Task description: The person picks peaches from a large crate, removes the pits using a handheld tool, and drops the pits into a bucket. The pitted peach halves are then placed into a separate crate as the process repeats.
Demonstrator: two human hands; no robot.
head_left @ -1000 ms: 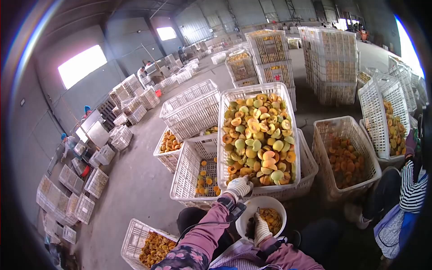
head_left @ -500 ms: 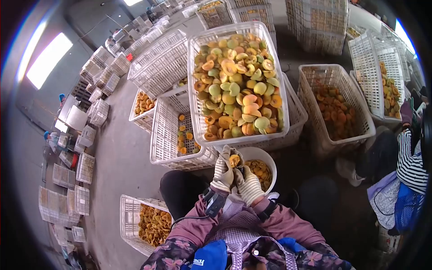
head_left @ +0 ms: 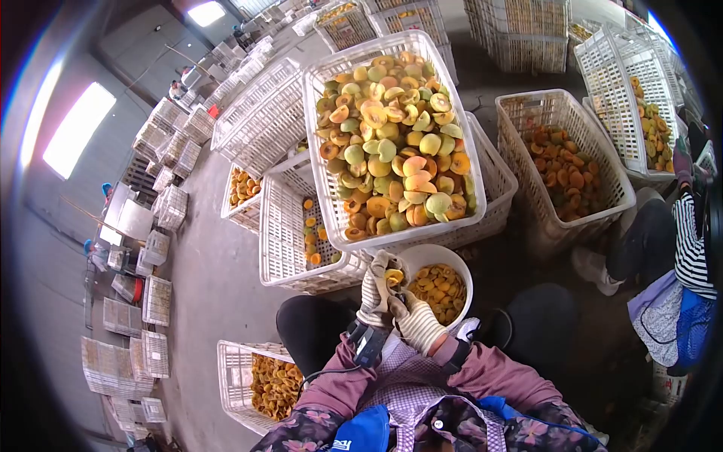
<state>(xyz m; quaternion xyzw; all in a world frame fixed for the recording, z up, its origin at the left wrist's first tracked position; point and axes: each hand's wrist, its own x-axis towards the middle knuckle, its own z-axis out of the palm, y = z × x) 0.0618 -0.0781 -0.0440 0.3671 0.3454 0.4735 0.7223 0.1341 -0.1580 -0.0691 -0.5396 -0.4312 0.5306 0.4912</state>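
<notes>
My left hand (head_left: 377, 291), in a striped work glove, holds a cut piece of yellow-orange fruit (head_left: 394, 277) between its fingers. Close against it is my right hand (head_left: 414, 316), also gloved, its fingers closed; whatever it grips is too small and dark to make out. Both hands are at the left rim of a white bucket (head_left: 468, 290) holding flattened orange fruit pieces (head_left: 439, 292). Just beyond them, a large white crate (head_left: 309, 135) is heaped with halved green and orange fruit (head_left: 392, 143).
Left of the big crate, another crate (head_left: 275, 260) holds a few halves. A crate of dried-looking pieces (head_left: 233, 377) sits by my left leg. On the right are a crate of orange halves (head_left: 557, 222) and a co-worker in striped sleeves (head_left: 693, 248).
The view has shifted slightly. My right hand has moved a little lower against the left one, and more of the bucket's contents shows. The fruit piece remains in my left hand.
</notes>
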